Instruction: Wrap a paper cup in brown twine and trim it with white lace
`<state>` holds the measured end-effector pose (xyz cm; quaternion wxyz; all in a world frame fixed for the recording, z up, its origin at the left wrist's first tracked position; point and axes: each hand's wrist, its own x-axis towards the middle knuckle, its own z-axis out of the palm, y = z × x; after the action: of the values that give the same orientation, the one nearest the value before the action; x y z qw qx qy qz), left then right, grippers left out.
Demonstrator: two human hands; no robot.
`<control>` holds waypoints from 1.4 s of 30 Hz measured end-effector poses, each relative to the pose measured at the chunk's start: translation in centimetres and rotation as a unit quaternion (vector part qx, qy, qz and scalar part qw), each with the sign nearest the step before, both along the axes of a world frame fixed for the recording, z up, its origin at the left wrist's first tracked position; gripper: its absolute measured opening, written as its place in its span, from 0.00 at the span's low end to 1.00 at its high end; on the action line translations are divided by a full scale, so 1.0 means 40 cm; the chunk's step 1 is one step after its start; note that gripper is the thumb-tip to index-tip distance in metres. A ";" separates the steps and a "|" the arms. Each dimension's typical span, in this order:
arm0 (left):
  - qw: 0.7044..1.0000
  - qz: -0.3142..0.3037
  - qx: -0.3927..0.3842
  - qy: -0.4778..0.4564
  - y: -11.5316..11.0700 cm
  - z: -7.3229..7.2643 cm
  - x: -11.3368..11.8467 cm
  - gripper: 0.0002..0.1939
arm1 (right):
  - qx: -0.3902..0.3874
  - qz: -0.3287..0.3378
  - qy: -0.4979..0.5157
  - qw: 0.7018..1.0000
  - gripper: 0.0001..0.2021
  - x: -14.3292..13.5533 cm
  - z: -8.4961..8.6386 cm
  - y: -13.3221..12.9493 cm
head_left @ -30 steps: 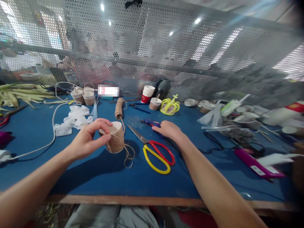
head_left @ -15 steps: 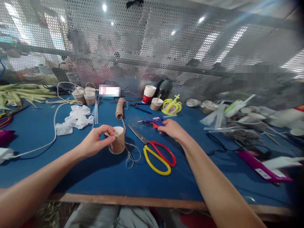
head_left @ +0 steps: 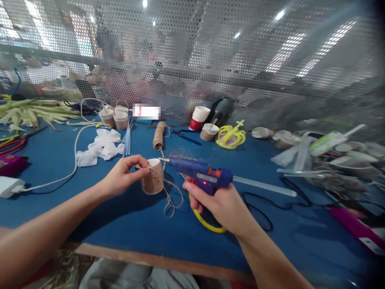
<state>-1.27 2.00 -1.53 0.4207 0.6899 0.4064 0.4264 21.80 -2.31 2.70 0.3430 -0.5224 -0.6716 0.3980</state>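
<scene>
My left hand [head_left: 128,176] pinches the rim of a paper cup [head_left: 152,180] wrapped in brown twine. My right hand [head_left: 215,202] is wrapped round the handle of a blue hot glue gun [head_left: 192,168] with a small red light lit. Its nozzle points left, close to the cup's rim; whether it touches I cannot tell. A clear glue stick [head_left: 264,186] sticks out of its back. Behind the cup lies a roll of twine [head_left: 159,136], with a loose loop of twine [head_left: 173,204] beside the cup. Scissors with a yellow handle [head_left: 210,225] lie mostly hidden under my right hand.
White crumpled tissue [head_left: 102,146] and several glue sticks [head_left: 128,138] lie at the left. Stacked cups [head_left: 199,118], a yellow crown-shaped piece [head_left: 230,136] and pliers [head_left: 188,137] are at the back. A black cord [head_left: 261,216] and a purple box [head_left: 355,226] are at the right.
My right hand has lifted the glue gun off the table and brought it left and nearer, its nozzle now by the cup's rim. My left hand still holds the cup.
</scene>
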 end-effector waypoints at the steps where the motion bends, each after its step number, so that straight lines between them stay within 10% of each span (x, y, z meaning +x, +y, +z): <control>1: 1.000 0.002 -0.004 -0.004 0.000 0.000 0.001 0.08 | 0.008 -0.005 -0.030 0.999 0.12 -0.001 -0.006 -0.004; 42: 1.000 0.004 0.019 0.006 -0.012 0.009 0.013 0.06 | 0.030 -0.022 -0.182 0.983 0.20 0.008 -0.015 -0.003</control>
<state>-0.77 1.51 -1.16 0.4035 0.6984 0.4038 0.4317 22.10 -2.41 2.09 0.2392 -0.5900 -0.7231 0.2681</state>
